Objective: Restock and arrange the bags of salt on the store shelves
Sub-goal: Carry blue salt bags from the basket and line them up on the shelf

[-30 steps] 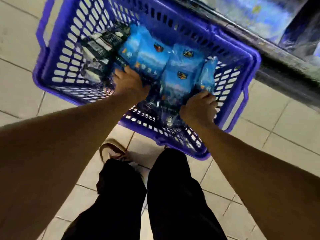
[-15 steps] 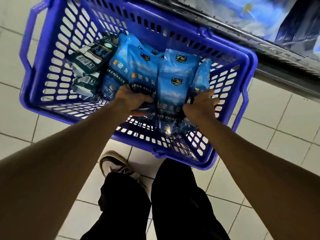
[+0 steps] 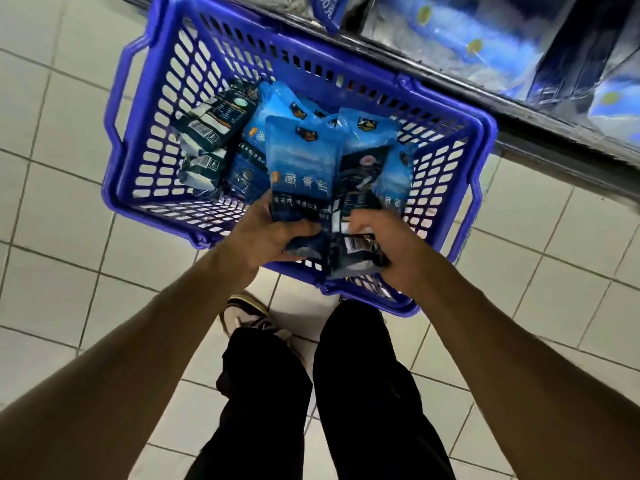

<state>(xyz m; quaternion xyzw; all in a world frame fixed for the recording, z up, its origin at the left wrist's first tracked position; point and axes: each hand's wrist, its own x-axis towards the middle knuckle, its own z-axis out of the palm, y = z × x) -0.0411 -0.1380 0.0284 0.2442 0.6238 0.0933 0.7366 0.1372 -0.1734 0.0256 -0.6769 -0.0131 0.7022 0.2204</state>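
Head view: a blue plastic basket (image 3: 138, 140) stands on the tiled floor (image 3: 52, 237), just in front of the store shelf (image 3: 519, 109). The basket holds bags of salt; light-blue bags stand upright in its centre and right half, and dark bags (image 3: 214, 119) lie against its left wall.

The left hand (image 3: 266, 237) grips the lower edge of the front light-blue bag (image 3: 301, 171), thumb across the bag's face and fingers curled behind it. The right hand (image 3: 391, 247) grips the lower end of a dark bag (image 3: 360, 188), fingers curled round its bottom fold. Both held bags are upright, side by side and touching, above the basket's near edge.

Blurred blue packages (image 3: 467, 39) lie on the shelf. The person's dark trouser legs (image 3: 363, 393) and one shoe (image 3: 249, 313) appear below the basket.
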